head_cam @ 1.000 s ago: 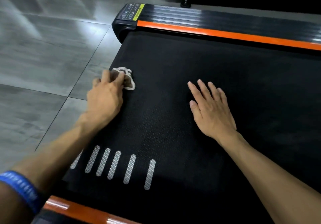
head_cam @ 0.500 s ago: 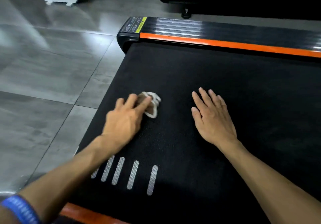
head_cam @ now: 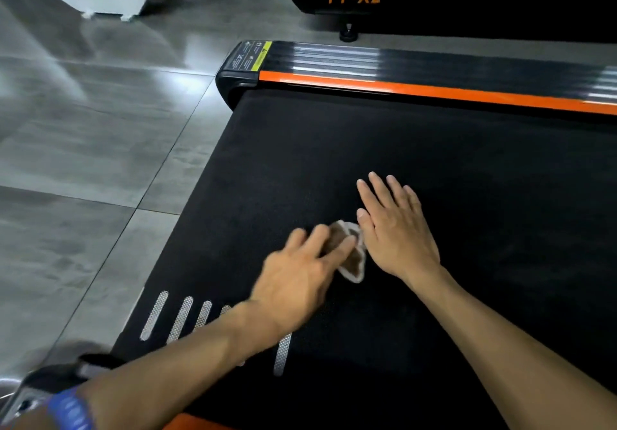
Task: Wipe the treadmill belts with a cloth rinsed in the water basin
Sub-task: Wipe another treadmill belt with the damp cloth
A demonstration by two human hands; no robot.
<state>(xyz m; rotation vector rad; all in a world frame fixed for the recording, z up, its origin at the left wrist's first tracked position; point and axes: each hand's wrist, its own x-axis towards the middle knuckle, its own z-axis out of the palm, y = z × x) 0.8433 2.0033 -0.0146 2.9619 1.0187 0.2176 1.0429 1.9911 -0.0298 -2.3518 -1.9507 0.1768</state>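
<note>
Head view: left hand (head_cam: 297, 279) presses the crumpled cloth (head_cam: 353, 256) under fairly straight fingers mid-belt (head_cam: 300, 162) to scrub it, just beside the right hand (head_cam: 397, 232), flat and empty, probably bracing the lean.

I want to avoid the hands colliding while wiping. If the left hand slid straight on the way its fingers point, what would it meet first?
Probably the right hand. The left hand presses the cloth on the belt, fingers pointing up-right, and the cloth's far edge already lies beside the right thumb.
</note>
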